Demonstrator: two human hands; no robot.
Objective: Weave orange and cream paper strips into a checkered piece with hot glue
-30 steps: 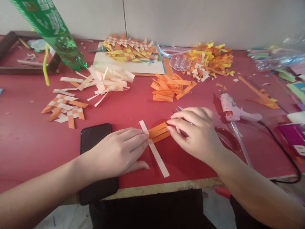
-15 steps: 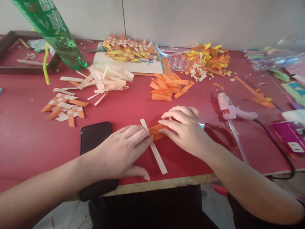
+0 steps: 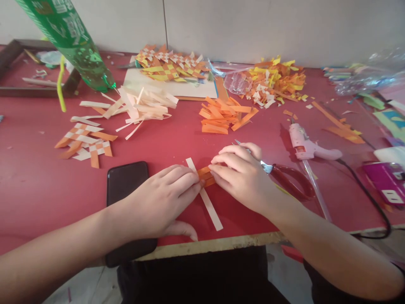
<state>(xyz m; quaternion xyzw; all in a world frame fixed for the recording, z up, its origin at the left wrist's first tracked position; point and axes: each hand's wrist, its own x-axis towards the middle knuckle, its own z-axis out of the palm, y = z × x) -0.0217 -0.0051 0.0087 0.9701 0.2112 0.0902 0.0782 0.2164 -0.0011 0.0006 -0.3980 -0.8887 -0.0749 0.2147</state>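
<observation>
Several orange paper strips lie side by side on the red table, with one white paper strip crossing them at their left end. My left hand presses its fingertips onto the crossing, thumb stretched away along the table. From the right, my right hand has its fingers bent onto the other end of the orange strips, hiding that end. Scissors with dark red handles lie partly under my right hand, their tip showing beyond it. A black phone rests beneath my left wrist.
Loose piles of white strips and orange strips lie ahead. Woven paper pieces sit at left, more on a board. A green bottle leans at far left. A pink glue gun with cable is at right.
My right hand has shifted slightly left along the orange strips, so more of the scissors shows. My left hand stays nearly still on the crossing.
</observation>
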